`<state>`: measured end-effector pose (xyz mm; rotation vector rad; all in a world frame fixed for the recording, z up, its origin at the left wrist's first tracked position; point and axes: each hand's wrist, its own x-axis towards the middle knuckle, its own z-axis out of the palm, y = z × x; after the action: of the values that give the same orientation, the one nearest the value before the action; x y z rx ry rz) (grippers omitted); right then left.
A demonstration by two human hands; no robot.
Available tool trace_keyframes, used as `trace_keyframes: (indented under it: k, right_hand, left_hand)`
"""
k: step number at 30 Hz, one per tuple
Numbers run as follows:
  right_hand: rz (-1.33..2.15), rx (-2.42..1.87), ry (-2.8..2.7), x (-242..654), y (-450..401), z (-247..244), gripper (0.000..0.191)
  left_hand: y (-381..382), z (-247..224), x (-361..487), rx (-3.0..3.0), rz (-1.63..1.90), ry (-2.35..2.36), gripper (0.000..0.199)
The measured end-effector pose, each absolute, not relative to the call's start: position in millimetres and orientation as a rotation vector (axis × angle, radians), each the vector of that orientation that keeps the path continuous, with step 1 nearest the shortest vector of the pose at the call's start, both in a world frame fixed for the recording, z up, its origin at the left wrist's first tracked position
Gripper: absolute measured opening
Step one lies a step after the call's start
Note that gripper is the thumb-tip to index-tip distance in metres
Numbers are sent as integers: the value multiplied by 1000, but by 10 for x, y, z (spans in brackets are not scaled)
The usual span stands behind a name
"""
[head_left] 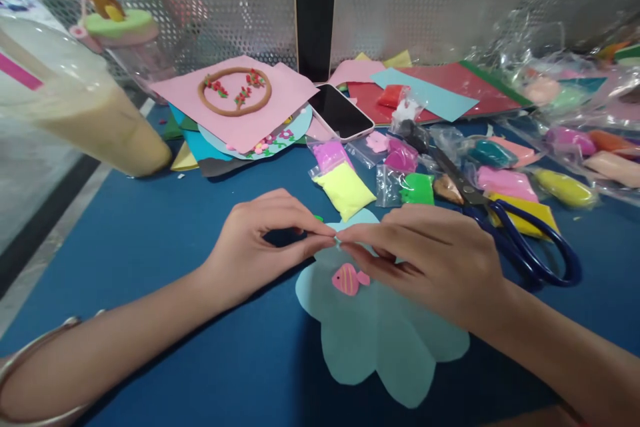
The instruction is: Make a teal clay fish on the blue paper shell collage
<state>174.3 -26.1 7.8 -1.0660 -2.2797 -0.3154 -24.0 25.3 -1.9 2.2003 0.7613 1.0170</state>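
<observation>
My left hand point(265, 237) and my right hand point(433, 257) meet at the fingertips, each with thumb and forefinger pinched together. Between the tips is a tiny pale bit, too small to name. Below them a light blue flower-shaped paper point(353, 340) with rounded petals lies on the table. A small pink clay fish point(346, 279) with yellow stripes and a dark eye is on its upper part. Just behind my left fingertips shows a bit of green point(319, 218), partly hidden.
Blue-handled scissors point(505, 213) lie at right among bagged clay, including a yellow packet point(345, 188) and a green one point(417, 188). Pink paper point(175, 88) with a brown clay ring tops a stack. Two phones, one a standing phone point(315, 27), are behind. A drink cup point(100, 107) stands at left.
</observation>
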Motion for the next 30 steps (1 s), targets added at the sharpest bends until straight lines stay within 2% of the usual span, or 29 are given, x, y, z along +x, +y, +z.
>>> trace_keyframes:
  k: [17,30]
  right_hand:
    - [-507,-998,-2327,1731,-256,4,14]
    - [-66,-1035,-2234,1726,-253,-6,15]
  left_hand:
    - [241,-50,-217,2206,1020,693,8]
    - [218,-21,-205,2226,987,696,10]
